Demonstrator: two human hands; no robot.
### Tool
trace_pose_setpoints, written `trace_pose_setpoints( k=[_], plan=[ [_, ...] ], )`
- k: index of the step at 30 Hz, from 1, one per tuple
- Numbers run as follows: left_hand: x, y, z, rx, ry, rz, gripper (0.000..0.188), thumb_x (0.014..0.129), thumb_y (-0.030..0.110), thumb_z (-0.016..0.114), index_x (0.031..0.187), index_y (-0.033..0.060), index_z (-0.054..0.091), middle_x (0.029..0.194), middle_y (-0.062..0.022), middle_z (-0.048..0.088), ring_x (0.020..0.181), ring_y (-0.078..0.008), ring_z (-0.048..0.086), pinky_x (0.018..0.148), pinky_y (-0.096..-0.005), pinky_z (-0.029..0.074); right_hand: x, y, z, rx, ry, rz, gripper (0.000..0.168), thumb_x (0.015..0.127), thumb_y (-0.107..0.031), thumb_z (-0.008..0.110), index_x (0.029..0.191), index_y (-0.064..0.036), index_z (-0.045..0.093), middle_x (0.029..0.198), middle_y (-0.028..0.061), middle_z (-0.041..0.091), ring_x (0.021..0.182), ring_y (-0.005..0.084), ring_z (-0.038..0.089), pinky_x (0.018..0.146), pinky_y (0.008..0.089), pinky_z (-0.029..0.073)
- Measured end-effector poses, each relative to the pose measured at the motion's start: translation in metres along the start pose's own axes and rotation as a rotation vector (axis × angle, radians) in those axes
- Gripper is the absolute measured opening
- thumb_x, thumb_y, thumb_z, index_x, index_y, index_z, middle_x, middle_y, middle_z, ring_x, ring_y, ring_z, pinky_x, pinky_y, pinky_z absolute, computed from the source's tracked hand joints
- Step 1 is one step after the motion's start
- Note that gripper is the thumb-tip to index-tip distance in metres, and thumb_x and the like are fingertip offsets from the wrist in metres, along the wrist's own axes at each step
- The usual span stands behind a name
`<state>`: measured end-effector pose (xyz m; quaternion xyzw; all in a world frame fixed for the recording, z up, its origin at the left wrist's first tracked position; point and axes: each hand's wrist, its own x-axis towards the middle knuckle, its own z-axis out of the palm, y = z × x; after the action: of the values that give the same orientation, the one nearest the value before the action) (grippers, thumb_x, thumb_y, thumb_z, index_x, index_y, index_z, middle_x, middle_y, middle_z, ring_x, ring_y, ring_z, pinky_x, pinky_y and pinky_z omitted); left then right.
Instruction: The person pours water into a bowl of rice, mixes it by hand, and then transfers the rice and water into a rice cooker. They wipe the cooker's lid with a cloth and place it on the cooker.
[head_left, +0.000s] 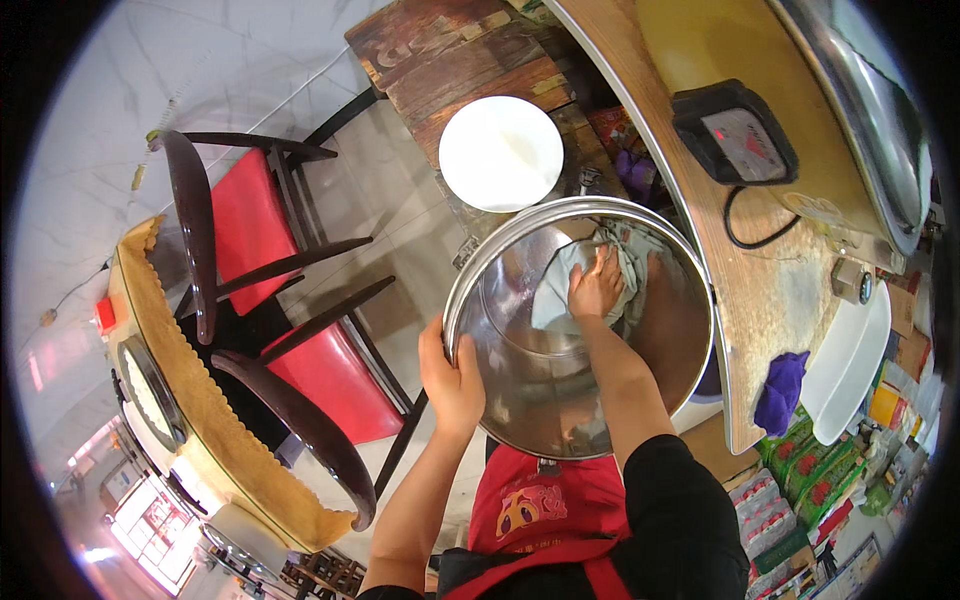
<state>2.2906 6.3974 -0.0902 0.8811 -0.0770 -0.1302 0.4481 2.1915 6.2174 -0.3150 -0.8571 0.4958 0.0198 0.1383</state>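
A large round stainless steel pot (525, 405) with clamps on its rim stands before me, its mouth facing up towards the camera. My left hand (452, 379) grips the pot's rim at the left, thumb inside. Inside the pot, my right hand (598, 283) presses on a pale grey-green cloth (555, 289) against the inner wall, fingers spread over it. Just beyond the rim lies a white round lid or plate (500, 154) on a wooden table (465, 67).
Two chairs with red seats (336, 379) stand at the left beside a table with a yellow cloth (217, 450). At the right, a wooden counter (750, 300) bears a large yellowish container (694, 45), a purple cloth (780, 394) and a white tray (847, 360).
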Motion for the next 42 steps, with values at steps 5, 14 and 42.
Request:
trace_pose_setpoints(
  k=[5,14,42],
  plan=[
    [0.002,0.005,0.001,0.027,-0.043,-0.042,0.033,0.083,0.005,0.054,0.114,-0.0041,0.048,0.103,-0.0177,0.053,0.092,-0.029,0.053,0.083,-0.0344,0.041,0.035,-0.055,0.028,-0.033,0.224,0.117,0.053,0.076,-0.035,0.056,0.111,0.005,0.051,0.117,0.023,0.05,0.118,0.0367,0.038,0.1,0.0488,0.026],
    [0.002,-0.004,0.001,0.015,-0.005,-0.01,0.034,0.082,0.006,0.055,0.114,-0.004,0.048,0.103,-0.0184,0.053,0.094,-0.0302,0.053,0.085,-0.0361,0.041,-0.053,-0.041,0.036,0.189,-0.248,-1.134,0.03,0.083,-0.019,0.048,0.105,0.002,0.054,0.129,0.0193,0.042,0.125,0.03,0.037,0.107,0.0443,0.023],
    [0.009,-0.001,0.006,-0.027,0.017,0.08,0.031,0.085,0.009,0.055,0.112,-0.0033,0.051,0.098,-0.0182,0.054,0.087,-0.0309,0.054,0.079,-0.0366,0.043,-0.052,-0.119,0.058,0.96,-1.084,0.287,0.051,0.087,-0.035,0.046,0.122,0.001,0.047,0.119,0.0207,0.052,0.112,0.0321,0.049,0.095,0.0399,0.038]
  ],
)
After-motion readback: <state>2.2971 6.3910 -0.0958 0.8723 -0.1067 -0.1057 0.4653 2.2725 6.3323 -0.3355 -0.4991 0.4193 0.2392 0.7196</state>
